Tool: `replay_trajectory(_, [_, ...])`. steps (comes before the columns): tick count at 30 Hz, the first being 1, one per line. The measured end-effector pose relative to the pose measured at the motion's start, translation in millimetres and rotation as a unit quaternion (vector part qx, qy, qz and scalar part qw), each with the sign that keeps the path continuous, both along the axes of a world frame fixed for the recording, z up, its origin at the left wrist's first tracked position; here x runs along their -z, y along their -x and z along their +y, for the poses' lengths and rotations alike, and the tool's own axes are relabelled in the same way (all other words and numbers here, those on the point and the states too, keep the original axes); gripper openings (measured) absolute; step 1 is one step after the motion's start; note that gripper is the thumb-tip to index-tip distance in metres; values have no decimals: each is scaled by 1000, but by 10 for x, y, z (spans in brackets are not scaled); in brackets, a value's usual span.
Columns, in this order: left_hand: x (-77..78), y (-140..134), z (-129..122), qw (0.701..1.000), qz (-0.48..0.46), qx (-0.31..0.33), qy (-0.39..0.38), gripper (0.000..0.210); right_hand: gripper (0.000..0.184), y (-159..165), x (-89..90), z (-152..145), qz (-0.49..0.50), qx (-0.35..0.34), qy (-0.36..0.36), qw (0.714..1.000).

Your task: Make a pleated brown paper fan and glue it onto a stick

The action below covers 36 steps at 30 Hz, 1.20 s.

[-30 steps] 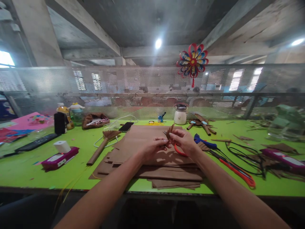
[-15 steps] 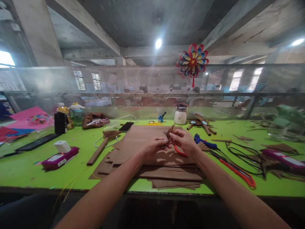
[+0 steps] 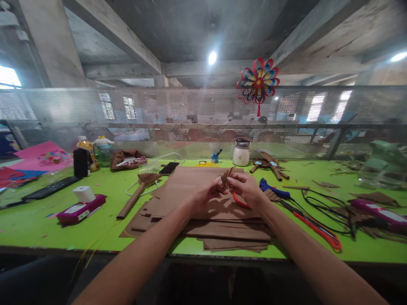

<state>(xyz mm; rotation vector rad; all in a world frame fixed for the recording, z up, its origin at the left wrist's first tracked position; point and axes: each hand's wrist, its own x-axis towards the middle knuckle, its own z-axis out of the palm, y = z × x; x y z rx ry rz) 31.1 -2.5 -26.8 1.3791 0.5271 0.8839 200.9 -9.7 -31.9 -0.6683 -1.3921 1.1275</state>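
A small pleated brown paper fan (image 3: pixel 226 176) is pinched between my two hands above the stack of brown kraft paper (image 3: pixel 190 182). My left hand (image 3: pixel 210 194) closes on its lower left side, and my right hand (image 3: pixel 244 187) grips its right side with thumb and forefinger. Under my right hand lie orange-red scissor handles (image 3: pixel 239 201), partly covered by that hand. To the left, a rolled paper stick with a fanned head (image 3: pixel 135 197) rests on the green table. The fingertips' exact hold is small and partly hidden.
Right of the paper lie a blue glue gun (image 3: pixel 273 188), an orange-red utility knife (image 3: pixel 318 231), a black cable (image 3: pixel 327 212) and a purple power strip (image 3: pixel 378 212). Further back stand a white jar (image 3: pixel 241 153) and more paper sticks (image 3: pixel 270 164). Another purple power strip (image 3: pixel 81 209) is left.
Around the paper fan, the fingers of my left hand have shifted slightly, and the pleats now stand more upright and spread. Both hands stay in nearly the same place.
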Motion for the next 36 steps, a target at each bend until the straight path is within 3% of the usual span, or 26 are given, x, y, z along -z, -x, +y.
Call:
replay_trajectory(6, [-18, 5, -20, 1000, 21, -6, -10, 24, 20, 1, 8, -1, 10, -6, 16, 1000])
replay_trajectory(20, [34, -11, 11, 997, 61, -17, -37, 29, 25, -5, 18, 12, -20, 0, 18, 1000])
replay_trajectory(25, [53, -7, 53, 997, 35, -57, -42, 29, 31, -19, -7, 27, 37, 81, 63, 994])
replay_trajectory(29, [-18, -16, 24, 991, 1, -111, -77, 28, 36, -60, 18, 78, 30, 143, 113, 983])
replay_trajectory(32, [-79, -28, -37, 981, 26, -130, -143, 27, 35, -56, 49, 99, 12, 88, 115, 989])
replay_trajectory(36, [-90, -51, -107, 961, 104, -102, -235, 26, 26, -13, 49, 79, 1, -4, 59, 998])
